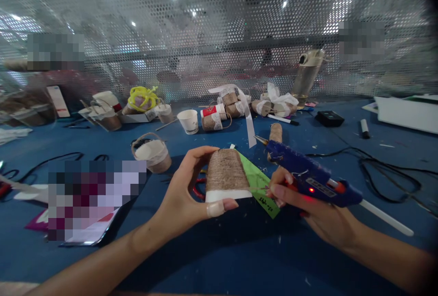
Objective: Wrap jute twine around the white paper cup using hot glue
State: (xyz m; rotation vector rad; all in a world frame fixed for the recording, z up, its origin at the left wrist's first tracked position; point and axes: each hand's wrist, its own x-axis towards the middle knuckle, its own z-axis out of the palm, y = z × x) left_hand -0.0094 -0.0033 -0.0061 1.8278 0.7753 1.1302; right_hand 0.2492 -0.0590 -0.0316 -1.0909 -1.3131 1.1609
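My left hand (pixel 185 193) is closed around an upside-down paper cup (pixel 227 170) wrapped in brown twine, with a white band bare at its lower rim. A bandage covers the thumb. In my right hand (pixel 290 193) is a blue hot glue gun (pixel 301 166), its red light lit and its metal nozzle pointing up and left, apart from the cup. The fingertips of that hand also pinch a strand of twine (pixel 258 189) running from the cup's lower edge. Beneath lies a green card (pixel 256 179); red-handled scissors (pixel 199 189) are partly hidden behind my left hand.
A small twine roll (pixel 275 134) stands behind the glue gun. Finished-looking cup baskets (pixel 153 154), a white cup (pixel 188 122) and lace ribbon (pixel 251 127) lie farther back. Black cable (pixel 390 182) loops at right. A water bottle (pixel 308 77) stands before the perforated panel (pixel 219 36).
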